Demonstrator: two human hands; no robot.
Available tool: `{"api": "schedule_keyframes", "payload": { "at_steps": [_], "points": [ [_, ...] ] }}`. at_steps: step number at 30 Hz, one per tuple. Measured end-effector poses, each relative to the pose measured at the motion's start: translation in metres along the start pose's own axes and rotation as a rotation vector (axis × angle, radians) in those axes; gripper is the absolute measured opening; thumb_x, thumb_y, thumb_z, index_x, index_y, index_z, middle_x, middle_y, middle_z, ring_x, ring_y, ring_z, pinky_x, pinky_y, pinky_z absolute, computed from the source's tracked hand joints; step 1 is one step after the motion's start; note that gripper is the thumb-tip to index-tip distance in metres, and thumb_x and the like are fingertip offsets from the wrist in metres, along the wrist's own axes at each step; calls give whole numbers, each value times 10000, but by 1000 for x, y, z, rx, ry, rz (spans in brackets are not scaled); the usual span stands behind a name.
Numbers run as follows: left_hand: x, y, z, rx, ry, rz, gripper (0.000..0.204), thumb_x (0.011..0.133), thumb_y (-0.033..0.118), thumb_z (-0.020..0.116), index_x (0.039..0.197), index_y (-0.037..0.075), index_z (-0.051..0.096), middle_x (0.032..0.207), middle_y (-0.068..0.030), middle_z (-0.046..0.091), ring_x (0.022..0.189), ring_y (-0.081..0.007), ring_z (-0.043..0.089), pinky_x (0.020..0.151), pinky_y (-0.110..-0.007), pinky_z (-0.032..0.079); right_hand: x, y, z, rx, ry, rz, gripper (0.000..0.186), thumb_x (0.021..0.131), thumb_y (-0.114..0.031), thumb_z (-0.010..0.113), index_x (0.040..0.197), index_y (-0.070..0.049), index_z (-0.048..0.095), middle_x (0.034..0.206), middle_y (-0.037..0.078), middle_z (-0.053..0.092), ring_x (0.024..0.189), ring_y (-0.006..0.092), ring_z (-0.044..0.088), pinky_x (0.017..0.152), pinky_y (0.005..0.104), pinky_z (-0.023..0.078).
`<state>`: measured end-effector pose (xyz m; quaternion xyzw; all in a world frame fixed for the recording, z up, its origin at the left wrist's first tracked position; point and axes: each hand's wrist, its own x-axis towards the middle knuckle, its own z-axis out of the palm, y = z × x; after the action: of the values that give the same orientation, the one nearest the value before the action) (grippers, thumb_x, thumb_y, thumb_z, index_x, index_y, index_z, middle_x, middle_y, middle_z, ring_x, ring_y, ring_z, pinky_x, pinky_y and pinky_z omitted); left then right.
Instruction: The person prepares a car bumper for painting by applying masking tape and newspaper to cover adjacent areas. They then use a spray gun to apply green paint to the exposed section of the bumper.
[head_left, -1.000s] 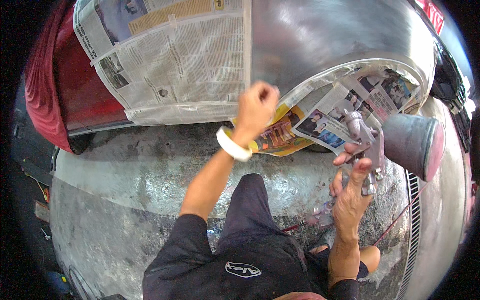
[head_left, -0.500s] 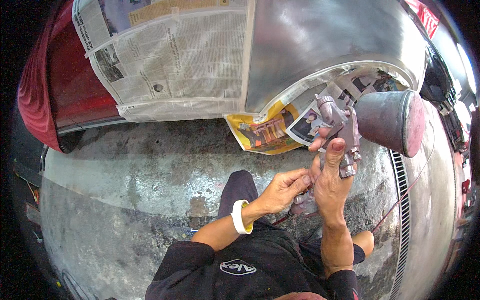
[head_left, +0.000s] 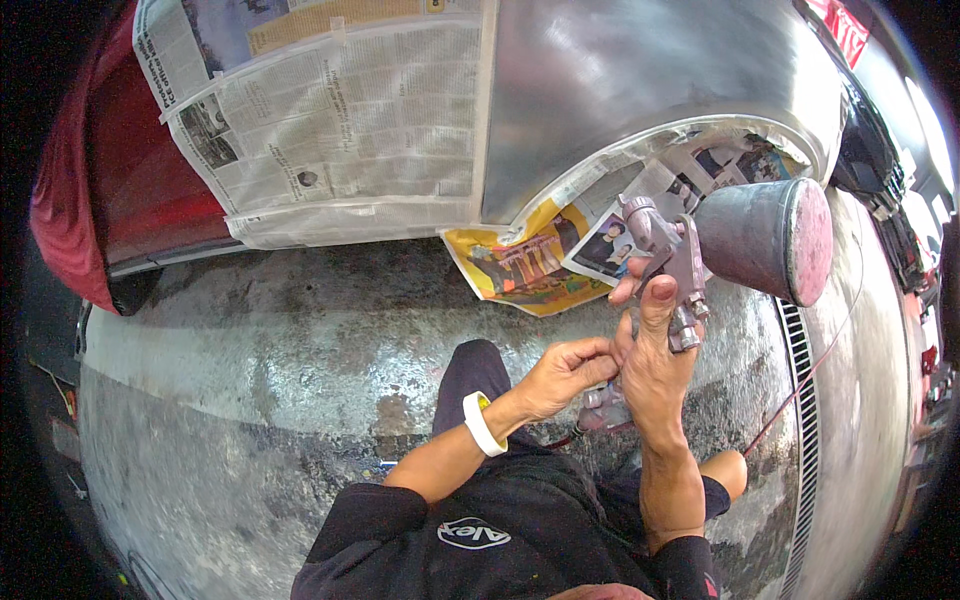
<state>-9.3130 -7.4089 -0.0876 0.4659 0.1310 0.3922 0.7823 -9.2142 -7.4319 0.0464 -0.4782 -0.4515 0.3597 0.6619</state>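
The right hand holds the spray gun upright in front of the person, right of the middle, its fingers wrapped around the handle and the thumb lying along the near side. The gun's grey cup tips out to the right, its round pinkish end turned that way.

The left hand is just left of the handle, touching the right hand. Its fingers are drawn narrow, the tips bunched; whether they grip a part of the gun, I cannot tell. A white wristband circles the left wrist. Below the hands, a metal fitting shows, partly hidden.

On the far side is a bare grey panel with a curved wheel arch. Newspaper covers the surface left of it, and more paper fills the arch, with a yellow sheet hanging at its left. Farther left are a red panel and a red cloth. A slotted drain runs along the stained floor at right, crossed by a thin red hose.
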Motion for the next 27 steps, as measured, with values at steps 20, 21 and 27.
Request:
{"api": "schedule_keyframes", "payload": {
  "at_steps": [20, 21, 27],
  "points": [
    [0, -6, -3, -86, 0, -38, 296, 1033, 222, 650, 1218, -8, 667, 1114, -9, 676, 1021, -80, 598, 909, -250, 492, 6, 14, -3, -94, 19, -24, 571, 1010, -549, 578, 1191, -8, 615, 870, 23, 641, 480, 18, 430, 426, 201, 304],
    [0, -5, -2, -105, -1, -55, 293, 1030, 217, 655, 1216, -9, 667, 1115, -9, 676, 1026, -84, 599, 913, -252, 492, 5, 16, -4, -99, 25, -19, 572, 1007, -550, 582, 1192, -10, 616, 869, 22, 642, 481, 18, 429, 427, 201, 302],
    [1, -16, -8, -80, 4, -3, 255, 1012, 162, 675, 1200, -10, 669, 1107, -12, 681, 1045, -90, 609, 941, -263, 497, 5, 17, -5, -97, 23, -14, 533, 1005, -522, 608, 1184, -20, 629, 867, 11, 634, 498, 4, 409, 441, 196, 289]
  ]
}}
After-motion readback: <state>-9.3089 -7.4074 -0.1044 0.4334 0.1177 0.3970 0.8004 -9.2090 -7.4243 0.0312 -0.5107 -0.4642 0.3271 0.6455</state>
